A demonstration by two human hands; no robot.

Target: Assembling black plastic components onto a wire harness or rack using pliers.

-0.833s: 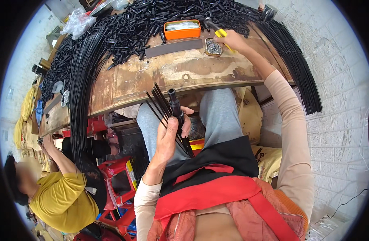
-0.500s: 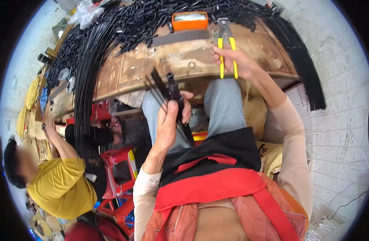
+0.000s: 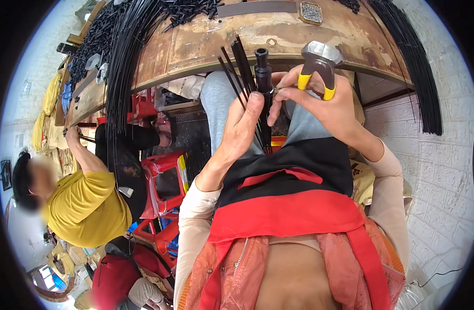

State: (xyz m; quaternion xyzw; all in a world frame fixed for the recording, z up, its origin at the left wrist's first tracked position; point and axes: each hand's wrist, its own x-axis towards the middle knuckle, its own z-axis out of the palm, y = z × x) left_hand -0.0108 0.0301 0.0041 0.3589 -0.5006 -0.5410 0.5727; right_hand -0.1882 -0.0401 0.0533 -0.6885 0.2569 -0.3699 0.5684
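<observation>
Upright above my lap stands a black tube [image 3: 263,70] with a flared, stepped top, beside several thin black rods [image 3: 239,64]. My left hand [image 3: 239,126] is closed around the tube and rods, its thumb pressed along them. In my right hand [image 3: 337,108] are pliers [image 3: 322,54] with a metal head and yellow handles, jaws pointing away from me over the bench edge. Fingertips of that same hand also pinch at the tube's right side, where a small shiny bit shows, too small to name. Part of the pliers' handles is hidden by the hand.
Across the top runs a worn wooden workbench [image 3: 195,51] with a flat grey strip [image 3: 256,9] and a tin of small metal parts [image 3: 311,13]. Long black rods hang over its edge at left [image 3: 118,77] and right [image 3: 425,98]. A person in yellow [image 3: 87,206] works left, near red stools [image 3: 162,181].
My right hand has come from the bench edge to the tube, bringing the pliers along. Both the tube and my left hand sit farther right and higher in view, which has itself shifted.
</observation>
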